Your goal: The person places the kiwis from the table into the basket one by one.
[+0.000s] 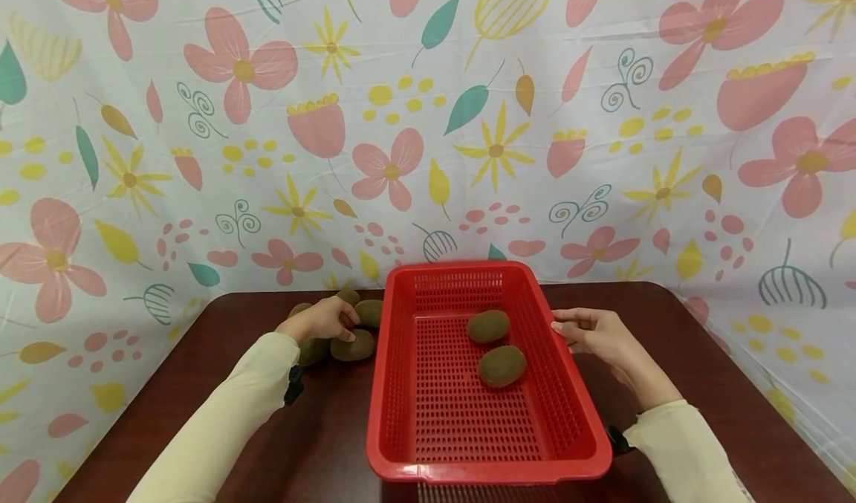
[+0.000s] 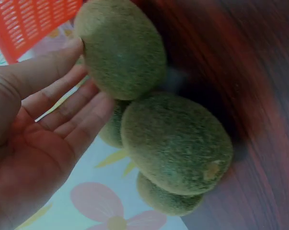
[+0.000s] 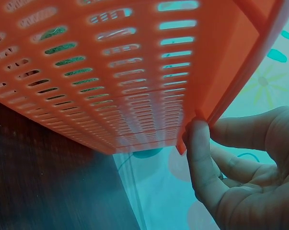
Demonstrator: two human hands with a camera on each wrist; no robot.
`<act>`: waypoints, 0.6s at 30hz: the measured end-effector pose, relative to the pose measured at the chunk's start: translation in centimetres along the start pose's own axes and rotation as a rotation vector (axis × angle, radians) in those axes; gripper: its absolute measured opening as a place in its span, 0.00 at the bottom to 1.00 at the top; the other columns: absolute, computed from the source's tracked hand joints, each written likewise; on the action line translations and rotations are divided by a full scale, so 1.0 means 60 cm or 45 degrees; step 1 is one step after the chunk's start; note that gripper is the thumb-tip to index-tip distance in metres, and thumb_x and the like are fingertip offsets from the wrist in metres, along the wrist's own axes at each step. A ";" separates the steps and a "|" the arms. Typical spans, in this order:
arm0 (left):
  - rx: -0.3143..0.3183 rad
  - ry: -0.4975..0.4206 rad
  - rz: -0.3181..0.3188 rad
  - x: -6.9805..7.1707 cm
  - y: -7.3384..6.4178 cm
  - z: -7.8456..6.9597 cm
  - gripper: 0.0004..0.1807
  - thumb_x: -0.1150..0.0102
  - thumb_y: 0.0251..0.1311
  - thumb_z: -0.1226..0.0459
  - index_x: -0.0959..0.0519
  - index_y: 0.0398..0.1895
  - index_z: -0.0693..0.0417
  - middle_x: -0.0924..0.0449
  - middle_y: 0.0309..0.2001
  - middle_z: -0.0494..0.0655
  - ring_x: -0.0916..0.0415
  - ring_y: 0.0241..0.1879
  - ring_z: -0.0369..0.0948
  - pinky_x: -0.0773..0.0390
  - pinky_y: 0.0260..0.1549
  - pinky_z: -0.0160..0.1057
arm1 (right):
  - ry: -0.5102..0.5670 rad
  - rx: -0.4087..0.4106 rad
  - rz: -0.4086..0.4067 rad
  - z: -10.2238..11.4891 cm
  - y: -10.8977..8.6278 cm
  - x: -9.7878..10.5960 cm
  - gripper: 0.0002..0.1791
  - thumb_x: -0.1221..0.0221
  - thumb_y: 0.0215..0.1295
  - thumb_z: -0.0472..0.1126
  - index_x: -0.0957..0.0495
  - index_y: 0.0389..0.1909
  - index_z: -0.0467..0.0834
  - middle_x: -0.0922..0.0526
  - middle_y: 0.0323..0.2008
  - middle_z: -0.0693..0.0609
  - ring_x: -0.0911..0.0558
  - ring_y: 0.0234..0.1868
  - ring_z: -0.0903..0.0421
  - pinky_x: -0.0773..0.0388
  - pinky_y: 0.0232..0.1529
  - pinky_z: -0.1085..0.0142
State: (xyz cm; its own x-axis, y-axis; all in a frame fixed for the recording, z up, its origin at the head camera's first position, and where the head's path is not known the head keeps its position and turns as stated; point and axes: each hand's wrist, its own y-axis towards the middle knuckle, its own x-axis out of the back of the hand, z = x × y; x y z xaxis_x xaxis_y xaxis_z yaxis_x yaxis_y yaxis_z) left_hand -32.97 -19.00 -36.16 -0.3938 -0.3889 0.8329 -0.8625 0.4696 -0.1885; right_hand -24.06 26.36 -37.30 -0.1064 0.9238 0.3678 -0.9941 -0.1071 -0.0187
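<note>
Two brown fuzzy kiwis, a far kiwi (image 1: 488,326) and a near kiwi (image 1: 501,366), lie in a red perforated plastic basket (image 1: 461,474). My left hand (image 1: 325,319) reaches over a group of kiwis left of the basket. Its thumb touches the upper side of the front kiwi (image 2: 122,50), and the other fingers stretch loosely past it, partly hidden behind it. Beside that one lies a second kiwi (image 2: 178,143), with more kiwis behind. My right hand (image 3: 249,167) pinches the basket's right rim between thumb and fingers.
The dark brown wooden table (image 1: 314,421) ends at a white curtain (image 1: 401,117) printed with flowers and leaves. Close to the basket's left wall lies one more kiwi (image 1: 368,313). A dark wrist strap (image 1: 294,385) shows at my left sleeve.
</note>
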 end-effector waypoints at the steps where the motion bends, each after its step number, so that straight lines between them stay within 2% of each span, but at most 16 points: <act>1: -0.012 0.010 0.006 -0.001 -0.001 0.001 0.19 0.31 0.53 0.70 0.21 0.47 0.70 0.18 0.42 0.59 0.21 0.44 0.49 0.21 0.40 0.41 | 0.000 -0.002 0.001 0.000 0.000 0.000 0.31 0.40 0.67 0.45 0.33 0.63 0.28 0.16 0.39 0.44 0.16 0.35 0.52 0.18 0.39 0.60; 8: -0.076 0.040 0.071 -0.003 -0.003 0.004 0.20 0.30 0.51 0.70 0.20 0.48 0.69 0.19 0.44 0.56 0.23 0.47 0.52 0.22 0.45 0.44 | 0.009 -0.007 0.003 0.003 -0.002 0.000 0.31 0.40 0.67 0.45 0.34 0.63 0.28 0.16 0.39 0.44 0.16 0.35 0.52 0.18 0.40 0.59; 15: -0.057 0.053 0.191 -0.007 -0.004 0.000 0.25 0.30 0.52 0.69 0.23 0.55 0.68 0.23 0.54 0.58 0.29 0.57 0.54 0.26 0.54 0.48 | 0.004 -0.008 0.002 0.002 -0.001 0.000 0.32 0.40 0.67 0.45 0.33 0.63 0.29 0.17 0.40 0.44 0.17 0.35 0.52 0.18 0.39 0.60; 18: -0.053 0.084 0.226 -0.012 -0.006 0.000 0.27 0.29 0.52 0.67 0.24 0.56 0.68 0.24 0.56 0.58 0.29 0.58 0.54 0.26 0.54 0.48 | 0.008 -0.008 0.006 0.001 -0.002 0.000 0.32 0.40 0.67 0.45 0.33 0.63 0.28 0.17 0.40 0.44 0.17 0.35 0.52 0.18 0.39 0.60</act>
State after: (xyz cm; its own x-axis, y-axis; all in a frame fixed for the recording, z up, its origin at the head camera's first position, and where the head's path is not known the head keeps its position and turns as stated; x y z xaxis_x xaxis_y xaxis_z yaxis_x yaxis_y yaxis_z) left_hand -32.36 -18.88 -36.68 -0.5154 -0.2447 0.8213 -0.7669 0.5593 -0.3146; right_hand -23.96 26.34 -37.26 -0.1111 0.9256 0.3618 -0.9937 -0.1091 -0.0260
